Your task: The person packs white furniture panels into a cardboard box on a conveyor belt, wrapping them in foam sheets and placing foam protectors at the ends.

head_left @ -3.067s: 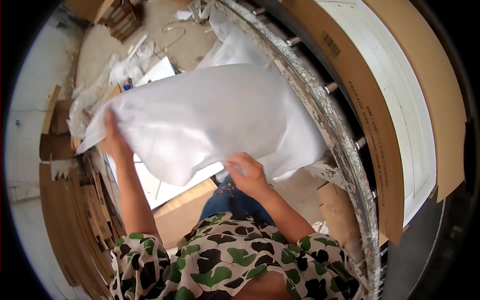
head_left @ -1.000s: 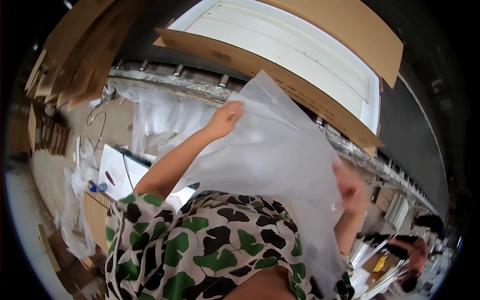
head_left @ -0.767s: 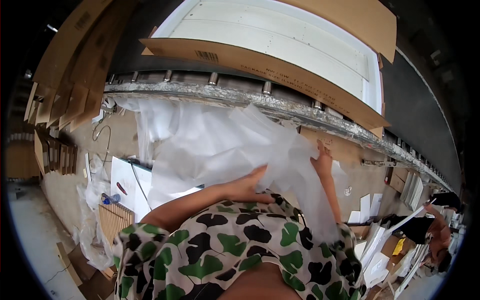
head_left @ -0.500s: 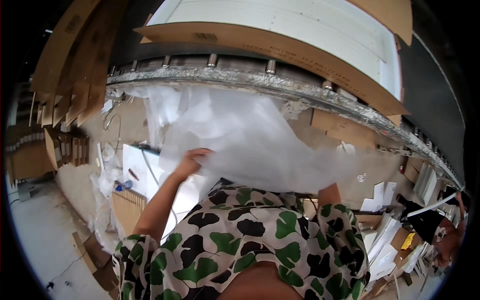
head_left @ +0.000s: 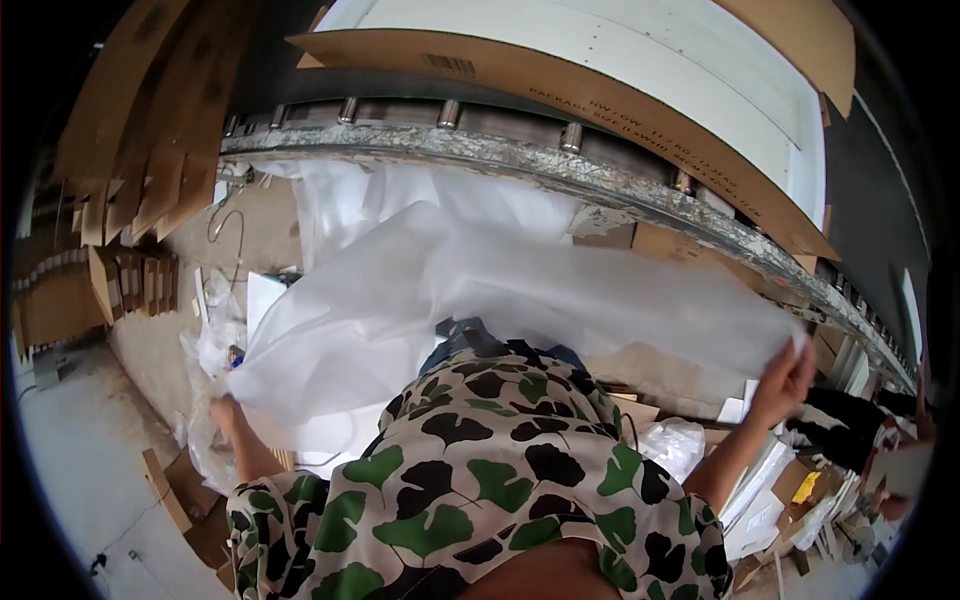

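Note:
A wide, translucent white foam sheet (head_left: 620,285) is stretched across in front of my body, below the conveyor edge. My right hand (head_left: 785,380) pinches its right end, with the fingertips closed at the corner. Over on the left, my left hand (head_left: 226,412) grips the sheet's other end; the fingers are partly hidden there. Between the hands the sheet hangs loose and creased. Beyond it, on the conveyor, an open cardboard box (head_left: 500,72) holds white panels (head_left: 600,45).
A roller conveyor with a scuffed metal rail (head_left: 400,145) curves across ahead of me. Stacked cardboard (head_left: 120,110) stands at the left. Scrap boards and wrapping (head_left: 765,515) lie at the lower right, where another person (head_left: 880,430) is at work.
My hands have moved far apart, left and right, spreading the foam sheet wide. The box on the conveyor appears slightly farther right in the view.

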A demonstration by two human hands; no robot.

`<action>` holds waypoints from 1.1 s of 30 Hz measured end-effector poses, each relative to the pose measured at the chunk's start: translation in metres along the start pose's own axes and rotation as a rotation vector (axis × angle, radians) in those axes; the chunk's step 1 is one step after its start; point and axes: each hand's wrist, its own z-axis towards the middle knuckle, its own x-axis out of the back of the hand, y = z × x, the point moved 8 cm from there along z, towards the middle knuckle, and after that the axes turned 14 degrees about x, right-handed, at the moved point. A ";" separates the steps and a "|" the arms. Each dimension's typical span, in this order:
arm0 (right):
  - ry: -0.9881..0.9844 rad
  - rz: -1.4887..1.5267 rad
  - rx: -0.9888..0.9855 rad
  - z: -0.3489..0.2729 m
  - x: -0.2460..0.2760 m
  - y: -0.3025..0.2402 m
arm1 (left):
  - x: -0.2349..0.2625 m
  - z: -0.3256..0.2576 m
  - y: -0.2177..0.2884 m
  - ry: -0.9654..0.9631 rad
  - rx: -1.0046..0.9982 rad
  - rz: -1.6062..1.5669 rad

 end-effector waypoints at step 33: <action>-0.170 -1.330 0.181 0.139 0.152 -0.215 | 0.548 -0.368 0.354 -0.803 -2.031 -1.771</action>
